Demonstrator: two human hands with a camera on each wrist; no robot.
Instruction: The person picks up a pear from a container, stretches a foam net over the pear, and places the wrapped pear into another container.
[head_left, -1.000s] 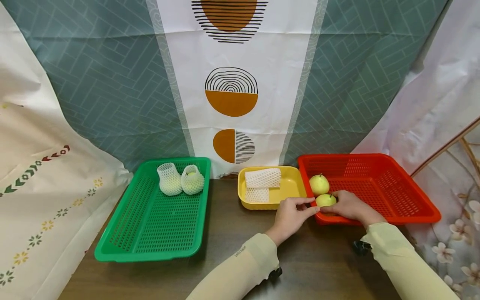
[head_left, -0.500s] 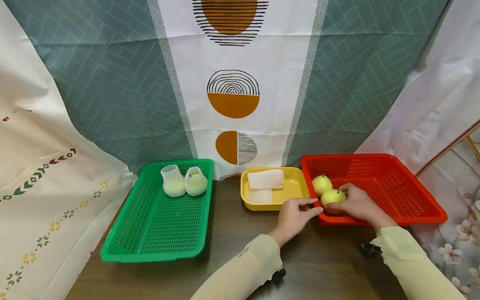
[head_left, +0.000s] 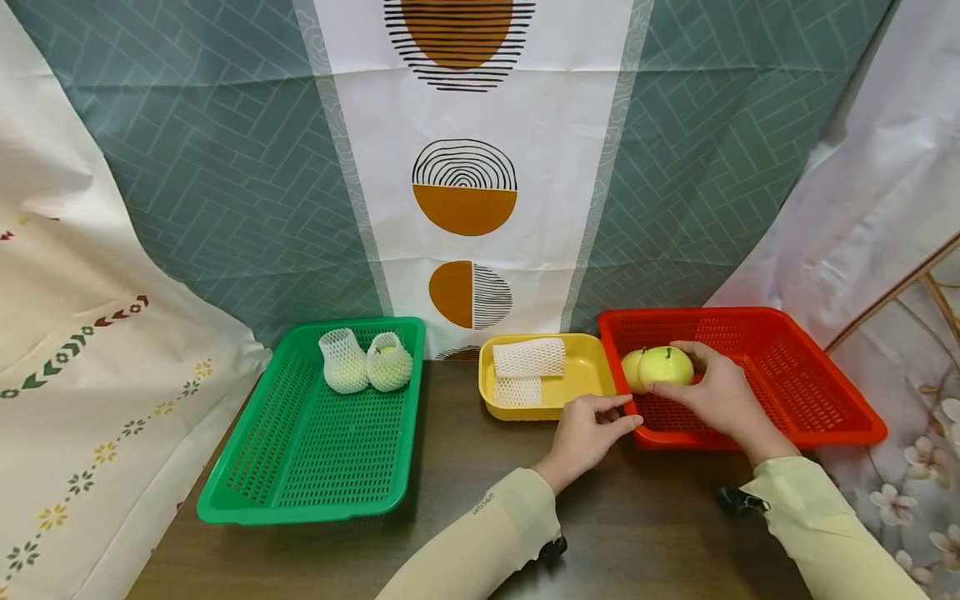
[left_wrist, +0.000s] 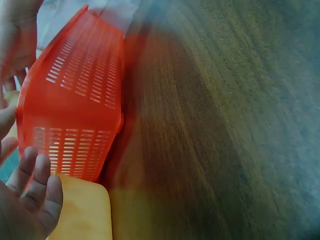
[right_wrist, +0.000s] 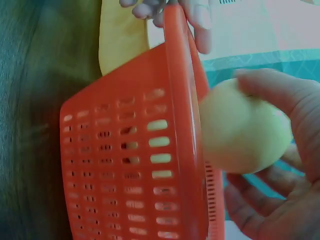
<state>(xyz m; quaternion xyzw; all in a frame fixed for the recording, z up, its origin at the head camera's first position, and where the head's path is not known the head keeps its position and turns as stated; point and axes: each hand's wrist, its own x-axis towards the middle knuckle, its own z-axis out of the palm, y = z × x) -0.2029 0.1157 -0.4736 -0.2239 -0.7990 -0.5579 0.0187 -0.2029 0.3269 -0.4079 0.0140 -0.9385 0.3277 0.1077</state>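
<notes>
The right hand [head_left: 720, 398] holds a pear [head_left: 667, 367] over the left end of the red basket [head_left: 802, 379], thumb on one side and fingers curled round the other. The pear's stem points up, so its stem-to-base axis stands roughly upright; the body is nearly round, with hardly a longer side to make out. Inside that same left end sits a second pear [head_left: 632, 372], partly hidden behind the first, its stem also up.

The left hand [head_left: 587, 432] is at the red basket's left rim, fingers loosely extended, thumb and index tips apart; whether they press the rim I cannot tell.

Just left of the red basket is the yellow tray [head_left: 588, 375], where a rolled net [head_left: 529, 357] lies lengthwise left to right. Well left of the red basket is the green basket [head_left: 337, 462], its long axis running front to back, holding two netted pears [head_left: 388, 365] side by side.
</notes>
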